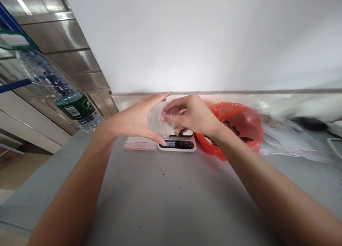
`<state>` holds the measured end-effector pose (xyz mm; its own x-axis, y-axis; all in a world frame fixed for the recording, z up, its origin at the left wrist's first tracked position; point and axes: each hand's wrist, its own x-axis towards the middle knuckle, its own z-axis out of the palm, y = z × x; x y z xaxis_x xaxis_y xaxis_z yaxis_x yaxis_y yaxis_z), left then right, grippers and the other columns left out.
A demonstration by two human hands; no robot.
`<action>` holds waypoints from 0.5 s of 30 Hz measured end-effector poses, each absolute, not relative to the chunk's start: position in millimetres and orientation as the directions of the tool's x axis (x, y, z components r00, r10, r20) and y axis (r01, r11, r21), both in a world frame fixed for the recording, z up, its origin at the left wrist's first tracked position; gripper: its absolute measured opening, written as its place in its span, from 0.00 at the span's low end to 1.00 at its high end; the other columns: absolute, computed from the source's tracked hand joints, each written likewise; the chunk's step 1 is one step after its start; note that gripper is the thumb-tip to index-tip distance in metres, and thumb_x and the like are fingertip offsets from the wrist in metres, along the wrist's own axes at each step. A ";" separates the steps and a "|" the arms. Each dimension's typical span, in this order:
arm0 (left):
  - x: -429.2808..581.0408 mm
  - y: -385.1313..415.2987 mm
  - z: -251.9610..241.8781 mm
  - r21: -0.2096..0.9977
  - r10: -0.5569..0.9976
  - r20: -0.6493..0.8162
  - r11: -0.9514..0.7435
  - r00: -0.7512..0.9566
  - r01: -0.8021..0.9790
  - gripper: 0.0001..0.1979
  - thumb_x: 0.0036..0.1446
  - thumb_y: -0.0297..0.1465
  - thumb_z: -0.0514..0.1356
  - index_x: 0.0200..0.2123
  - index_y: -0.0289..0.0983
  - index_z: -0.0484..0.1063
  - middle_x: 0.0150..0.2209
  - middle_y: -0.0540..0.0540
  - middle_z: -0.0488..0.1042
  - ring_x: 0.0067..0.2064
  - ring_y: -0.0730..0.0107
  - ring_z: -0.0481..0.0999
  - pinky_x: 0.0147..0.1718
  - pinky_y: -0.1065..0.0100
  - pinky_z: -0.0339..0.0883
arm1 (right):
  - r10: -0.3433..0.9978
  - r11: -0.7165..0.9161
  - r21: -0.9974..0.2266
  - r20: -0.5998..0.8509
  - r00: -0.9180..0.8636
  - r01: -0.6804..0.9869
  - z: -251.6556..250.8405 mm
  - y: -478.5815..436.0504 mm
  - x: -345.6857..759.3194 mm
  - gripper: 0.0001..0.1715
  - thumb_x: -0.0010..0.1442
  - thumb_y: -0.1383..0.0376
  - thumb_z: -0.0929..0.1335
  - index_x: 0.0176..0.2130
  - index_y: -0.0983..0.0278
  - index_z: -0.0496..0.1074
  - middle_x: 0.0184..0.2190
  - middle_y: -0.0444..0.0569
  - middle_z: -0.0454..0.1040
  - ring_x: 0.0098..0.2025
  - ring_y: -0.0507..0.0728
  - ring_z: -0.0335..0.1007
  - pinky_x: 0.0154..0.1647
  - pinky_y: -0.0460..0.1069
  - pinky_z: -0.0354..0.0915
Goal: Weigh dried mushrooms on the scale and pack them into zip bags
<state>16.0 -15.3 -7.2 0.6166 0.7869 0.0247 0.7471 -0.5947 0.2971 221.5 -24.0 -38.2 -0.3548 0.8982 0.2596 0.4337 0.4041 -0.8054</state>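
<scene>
A small digital kitchen scale (177, 149) with a lit display sits near the wall. Above its platform is a clear zip-lock bag (156, 119) with a red seal line. My right hand (191, 114) pinches the bag's edge between thumb and fingers. Thumb and fingers of my left hand (139, 117) are spread wide around the bag's left side, the thumb tip beside the scale's display. A dry brown piece (179, 130) shows under my right hand, over the scale; whether it is inside the bag I cannot tell.
Right of the scale, an open red plastic bag (251, 124) holds dark brown dried pieces. Flat zip bags (140, 146) lie stacked at left, and more clear bags (288, 139) at right. A large water bottle (72, 100) stands at the grey table's (160, 203) left edge. A white wall (213, 42) rises behind.
</scene>
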 end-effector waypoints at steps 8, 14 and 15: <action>0.8 -8.1 -5.0 0.202 0.900 -0.143 -0.382 0.413 0.902 0.48 0.53 0.56 0.64 0.72 0.40 0.61 0.73 0.40 0.65 0.70 0.41 0.67 0.65 0.56 0.64 | 0.965 0.262 -0.703 0.194 -0.175 0.661 -37.6 -14.9 237.5 0.04 0.68 0.66 0.70 0.44 0.63 0.76 0.39 0.52 0.81 0.33 0.56 0.78 0.32 0.49 0.69; -4.3 -6.1 -4.7 0.103 0.896 -0.317 -0.293 0.311 0.951 0.48 0.53 0.58 0.64 0.71 0.39 0.63 0.69 0.36 0.70 0.64 0.42 0.73 0.59 0.57 0.69 | 0.966 0.232 -0.460 0.005 -0.259 0.857 -45.2 -5.1 253.7 0.13 0.57 0.72 0.74 0.44 0.62 0.80 0.46 0.52 0.83 0.47 0.61 0.80 0.41 0.49 0.71; -2.9 -7.1 -4.5 0.109 0.892 -0.312 -0.307 0.326 0.945 0.47 0.53 0.58 0.63 0.71 0.40 0.64 0.67 0.37 0.72 0.63 0.43 0.75 0.58 0.58 0.70 | 0.963 0.246 -0.443 0.008 -0.271 0.862 -46.6 -4.1 254.6 0.14 0.57 0.74 0.73 0.43 0.62 0.81 0.45 0.52 0.84 0.47 0.61 0.80 0.41 0.49 0.71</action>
